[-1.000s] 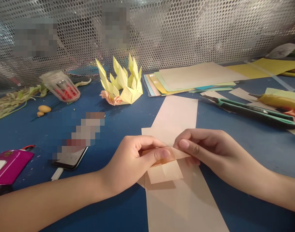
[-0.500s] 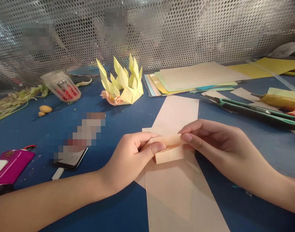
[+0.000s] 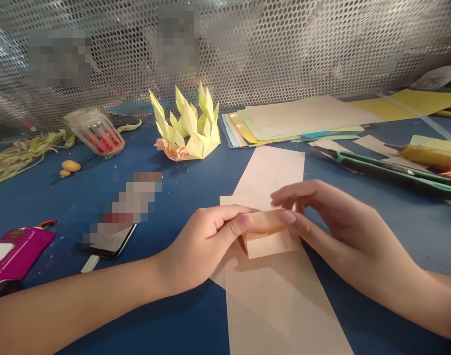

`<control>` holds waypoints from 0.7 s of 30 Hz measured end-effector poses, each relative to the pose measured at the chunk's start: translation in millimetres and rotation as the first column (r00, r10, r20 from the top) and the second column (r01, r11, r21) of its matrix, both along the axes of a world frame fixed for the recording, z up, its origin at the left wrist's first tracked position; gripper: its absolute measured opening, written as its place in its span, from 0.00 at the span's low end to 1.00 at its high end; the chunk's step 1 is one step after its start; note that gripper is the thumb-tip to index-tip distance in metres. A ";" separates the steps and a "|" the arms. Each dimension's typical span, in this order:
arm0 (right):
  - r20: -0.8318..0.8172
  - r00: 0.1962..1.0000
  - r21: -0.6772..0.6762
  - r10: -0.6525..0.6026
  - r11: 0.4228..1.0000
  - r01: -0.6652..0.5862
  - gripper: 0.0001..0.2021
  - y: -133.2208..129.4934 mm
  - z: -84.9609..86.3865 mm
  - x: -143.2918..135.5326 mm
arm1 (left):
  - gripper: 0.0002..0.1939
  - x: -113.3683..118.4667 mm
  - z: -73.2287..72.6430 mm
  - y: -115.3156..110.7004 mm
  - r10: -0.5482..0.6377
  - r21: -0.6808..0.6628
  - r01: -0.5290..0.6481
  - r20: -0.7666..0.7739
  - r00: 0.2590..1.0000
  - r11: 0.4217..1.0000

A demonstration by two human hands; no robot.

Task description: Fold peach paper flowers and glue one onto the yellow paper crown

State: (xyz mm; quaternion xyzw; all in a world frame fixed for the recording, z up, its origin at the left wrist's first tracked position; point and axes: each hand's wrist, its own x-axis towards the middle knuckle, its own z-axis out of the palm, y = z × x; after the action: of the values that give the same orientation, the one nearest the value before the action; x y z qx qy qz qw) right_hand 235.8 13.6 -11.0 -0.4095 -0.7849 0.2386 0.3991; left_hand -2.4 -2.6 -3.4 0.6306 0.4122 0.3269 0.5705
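A small pale peach piece of folded paper [image 3: 269,245] is held above the sheets, its front flap hanging a little away from the top fold. My left hand [image 3: 206,246] pinches its left end between thumb and fingers. At the right end, the thumb of my right hand [image 3: 336,231] presses on the top edge; the index finger is lifted clear above, and the other fingertips are hidden behind the paper. Below both hands lie long peach paper strips [image 3: 281,315], overlapping one another on the blue table [image 3: 166,325].
Behind stand a yellow folded-paper crown [image 3: 196,140] and a stack of coloured paper [image 3: 303,116]. To the right lies a green-black utility knife [image 3: 395,167]. On the left are a phone [image 3: 114,241], a magenta device [image 3: 21,251] and a jar [image 3: 95,133] with red bits.
The folded paper has shifted slightly right and toward me, its flap now facing me more. My right index finger has lifted off the paper. My left hand has moved along with it.
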 end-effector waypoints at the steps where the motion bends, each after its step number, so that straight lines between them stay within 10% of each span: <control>1: 0.030 1.000 0.109 0.006 0.994 -0.010 0.10 -0.5 -1.7 1.4 | 0.17 -0.4 -0.7 0.2 0.013 0.002 -0.013 -0.002 1.000 1.000; 6: 0.266 0.964 0.394 0.027 0.909 -0.134 0.14 -4.6 -8.7 3.9 | 0.15 -1.1 -2.4 1.9 0.051 0.026 -0.052 0.045 0.998 0.998; 21: 0.351 0.933 0.423 -0.079 0.903 -0.082 0.16 -0.4 -12.8 7.2 | 0.23 -1.3 -4.0 -1.1 -0.001 0.099 0.017 -0.166 0.986 0.995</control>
State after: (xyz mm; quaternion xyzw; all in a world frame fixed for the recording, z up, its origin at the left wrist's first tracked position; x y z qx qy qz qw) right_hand 243.0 13.2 -23.8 -0.3473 -0.8780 -0.0193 0.3288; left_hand -3.7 -3.7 -7.5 0.6852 0.4386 0.2909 0.5035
